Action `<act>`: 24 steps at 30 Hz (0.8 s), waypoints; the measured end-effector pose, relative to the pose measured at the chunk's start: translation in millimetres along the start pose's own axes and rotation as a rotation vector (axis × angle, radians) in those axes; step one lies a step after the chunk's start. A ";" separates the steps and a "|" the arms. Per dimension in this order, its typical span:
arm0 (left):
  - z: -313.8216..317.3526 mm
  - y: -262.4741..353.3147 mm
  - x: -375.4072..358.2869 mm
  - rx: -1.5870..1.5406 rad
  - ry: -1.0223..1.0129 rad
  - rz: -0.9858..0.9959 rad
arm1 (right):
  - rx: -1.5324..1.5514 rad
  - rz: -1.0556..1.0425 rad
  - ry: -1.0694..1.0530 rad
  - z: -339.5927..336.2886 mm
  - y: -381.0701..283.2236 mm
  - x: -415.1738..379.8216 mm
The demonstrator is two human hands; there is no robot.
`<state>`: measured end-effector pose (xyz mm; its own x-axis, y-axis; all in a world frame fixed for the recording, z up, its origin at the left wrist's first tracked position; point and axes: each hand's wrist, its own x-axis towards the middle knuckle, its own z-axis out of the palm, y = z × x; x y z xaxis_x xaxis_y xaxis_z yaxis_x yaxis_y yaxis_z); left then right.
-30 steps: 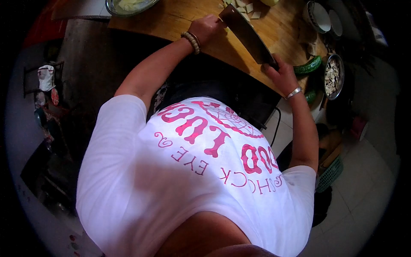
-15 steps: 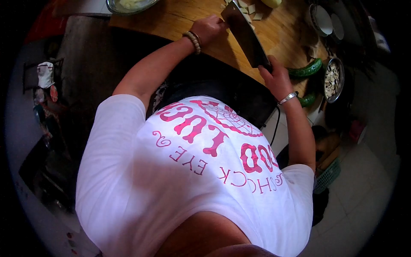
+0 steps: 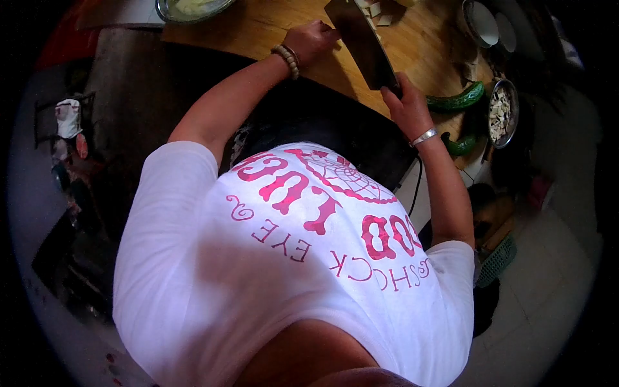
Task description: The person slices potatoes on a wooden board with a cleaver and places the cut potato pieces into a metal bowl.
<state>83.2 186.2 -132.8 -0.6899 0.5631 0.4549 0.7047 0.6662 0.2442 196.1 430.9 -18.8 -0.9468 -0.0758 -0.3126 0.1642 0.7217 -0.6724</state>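
Observation:
My right hand (image 3: 407,108), with a silver bracelet at the wrist, is closed around the handle of a broad, dark-bladed cleaver (image 3: 361,44). The blade slants up and left over the wooden board (image 3: 255,29). On the blade's left side is my left hand (image 3: 311,42), with a beaded bracelet. Its fingers are curled and closed, their tips close to the blade; whatever they hold is hidden. Pale cut pieces (image 3: 384,20) lie beyond the cleaver, partly covered by it. A green cucumber (image 3: 456,100) lies right of my right hand.
A glass bowl (image 3: 196,11) with pale contents stands at the upper left. White bowls (image 3: 483,26) sit at the upper right. Below them is a metal dish of chopped pieces (image 3: 500,116). Another curved green vegetable (image 3: 459,144) lies near the board's right edge.
The cleaver and my right hand have shifted slightly up and left in view, and the blade covers more of the cut pieces. My left hand stays nearly in place.

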 end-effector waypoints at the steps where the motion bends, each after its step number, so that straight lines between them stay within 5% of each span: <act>1: 0.3 -1.6 -0.9 -0.004 -0.005 0.005 | -0.001 0.005 -0.009 -0.2 -1.4 -0.9; 8: -4.2 0.2 0.6 0.005 -0.022 0.012 | 0.151 0.211 -0.105 -0.7 -11.0 -0.6; 11: -4.8 -2.1 1.4 -0.020 -0.004 0.061 | 0.022 0.055 -0.049 4.2 -3.2 5.0; 21: -0.2 -2.5 2.5 0.010 0.063 0.062 | -0.040 0.066 -0.019 21.1 -4.8 28.2; 24: 4.3 -3.2 4.3 -0.022 0.008 0.070 | 0.161 0.280 -0.105 11.3 -9.8 27.0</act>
<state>77.3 188.6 -135.3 -0.6373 0.6041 0.4784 0.7549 0.6142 0.2300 172.0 414.0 -28.2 -0.8266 0.0335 -0.5617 0.4631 0.6075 -0.6453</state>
